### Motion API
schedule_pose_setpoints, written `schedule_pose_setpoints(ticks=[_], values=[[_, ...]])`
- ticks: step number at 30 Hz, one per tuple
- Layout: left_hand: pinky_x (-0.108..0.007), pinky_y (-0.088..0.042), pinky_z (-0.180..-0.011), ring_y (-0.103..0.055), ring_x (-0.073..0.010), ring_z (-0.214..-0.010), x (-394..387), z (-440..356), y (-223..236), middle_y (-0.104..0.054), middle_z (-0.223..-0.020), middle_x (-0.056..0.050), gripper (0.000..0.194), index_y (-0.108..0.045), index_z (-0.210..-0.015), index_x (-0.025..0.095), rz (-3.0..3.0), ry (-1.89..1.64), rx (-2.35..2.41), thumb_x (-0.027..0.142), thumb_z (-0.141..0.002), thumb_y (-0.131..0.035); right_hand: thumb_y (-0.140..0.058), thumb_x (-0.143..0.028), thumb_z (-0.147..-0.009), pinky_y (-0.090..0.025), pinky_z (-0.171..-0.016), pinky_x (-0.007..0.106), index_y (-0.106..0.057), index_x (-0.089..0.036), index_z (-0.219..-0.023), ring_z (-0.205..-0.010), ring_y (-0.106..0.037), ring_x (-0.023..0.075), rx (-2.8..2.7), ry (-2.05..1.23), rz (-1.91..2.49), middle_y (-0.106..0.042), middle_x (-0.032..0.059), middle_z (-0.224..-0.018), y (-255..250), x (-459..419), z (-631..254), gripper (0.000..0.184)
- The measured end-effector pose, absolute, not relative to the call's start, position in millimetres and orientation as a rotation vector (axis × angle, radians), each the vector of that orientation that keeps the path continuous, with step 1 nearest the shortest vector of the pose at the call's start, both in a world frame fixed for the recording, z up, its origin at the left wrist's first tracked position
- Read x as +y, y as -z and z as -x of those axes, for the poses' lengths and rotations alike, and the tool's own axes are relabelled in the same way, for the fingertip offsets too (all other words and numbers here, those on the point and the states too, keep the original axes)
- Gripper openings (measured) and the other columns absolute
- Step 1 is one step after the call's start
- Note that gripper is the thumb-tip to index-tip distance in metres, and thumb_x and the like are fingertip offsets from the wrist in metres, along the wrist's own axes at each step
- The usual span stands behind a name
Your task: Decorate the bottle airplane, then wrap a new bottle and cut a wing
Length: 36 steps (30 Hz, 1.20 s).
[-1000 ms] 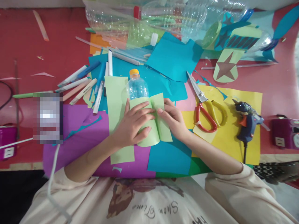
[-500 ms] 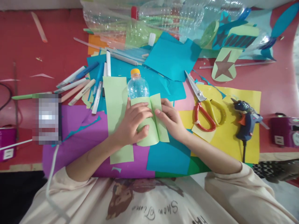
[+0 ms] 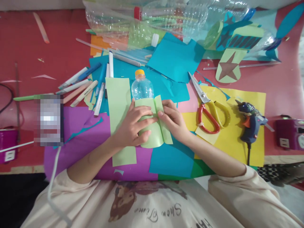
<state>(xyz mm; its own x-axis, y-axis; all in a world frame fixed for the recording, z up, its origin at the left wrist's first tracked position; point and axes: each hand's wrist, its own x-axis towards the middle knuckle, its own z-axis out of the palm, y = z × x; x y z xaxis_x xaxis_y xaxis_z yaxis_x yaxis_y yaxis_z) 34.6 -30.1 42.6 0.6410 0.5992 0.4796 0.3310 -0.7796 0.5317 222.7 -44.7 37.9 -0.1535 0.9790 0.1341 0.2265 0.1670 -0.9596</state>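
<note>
A small clear plastic bottle (image 3: 142, 89) with a yellow cap lies with its neck pointing away from me. Light green paper (image 3: 154, 138) is wrapped around its body, hiding most of it. My left hand (image 3: 133, 126) is spread over the wrapped body, holding it down with fingers across the paper. At the right side, my right hand (image 3: 174, 118) pinches the paper's free edge between thumb and fingers, and this edge stands up as a narrow flap. Another light green strip of paper (image 3: 118, 101) lies flat under my left wrist.
To the right are scissors (image 3: 206, 107) with red and yellow handles and a blue glue gun (image 3: 252, 125) on yellow paper. Markers (image 3: 83, 93) lie to the left, near a blurred phone-like device (image 3: 51, 120). Large clear bottles (image 3: 175, 15) and a paper-decorated bottle (image 3: 244, 36) stand farther back.
The wrapped bottle has rolled or shifted slightly to the right. The free paper flap at its right side looks narrower than before. Both hands keep nearly the same places.
</note>
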Motion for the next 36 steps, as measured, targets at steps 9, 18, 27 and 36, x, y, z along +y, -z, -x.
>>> schedule_pose_setpoints(ticks=[9, 18, 27, 36], values=[[-0.048, -0.019, -0.121, -0.049, -0.0232, -0.131, -17.6, -17.2, -47.2, -0.061, -0.131, -0.005, 0.027, -0.056, -0.117, 0.026, -2.476, -0.713, 0.610, 0.027, -0.090, -0.054, -0.049, -0.034, -0.089, -0.044, -0.063, 0.028, -0.044, -0.020, -0.061, -0.079, -0.050, 0.0129, -1.533, -1.063, 1.199, -0.050, 0.0046, -0.087, -38.8, -43.9, -224.7, 0.032], [-0.039, -0.044, -0.094, -0.055, -0.0245, -0.108, -30.7, -27.5, -46.6, -0.062, -0.116, -0.010, 0.029, -0.060, -0.118, 0.021, -2.707, -0.861, 0.795, 0.033, -0.094, -0.048, -0.053, -0.028, -0.086, -0.040, -0.058, 0.025, -0.041, -0.019, -0.059, -0.073, -0.047, 0.0108, -1.501, -1.041, 1.186, -0.048, 0.0019, -0.080, -37.9, -43.9, -224.3, 0.031], [-0.040, -0.043, -0.092, -0.055, -0.0274, -0.108, -32.7, -31.2, -48.4, -0.062, -0.114, -0.014, 0.041, -0.052, -0.124, 0.013, -2.720, -0.801, 0.713, 0.038, -0.093, -0.043, -0.051, -0.026, -0.085, -0.030, -0.057, 0.027, -0.029, -0.021, -0.057, -0.060, -0.035, 0.0095, -1.473, -1.135, 1.206, -0.030, -0.0049, -0.059, -41.4, -41.1, -225.1, 0.036], [-0.041, -0.042, -0.097, -0.054, -0.0293, -0.121, -32.3, -29.0, -50.0, -0.062, -0.124, -0.018, 0.048, -0.051, -0.124, 0.011, -2.679, -0.769, 0.607, 0.044, -0.089, -0.048, -0.050, -0.027, -0.081, -0.026, -0.054, 0.025, -0.027, -0.021, -0.056, -0.056, -0.029, 0.0082, -1.445, -1.132, 1.307, -0.027, -0.0056, -0.058, -44.0, -40.0, -225.5, 0.035]])
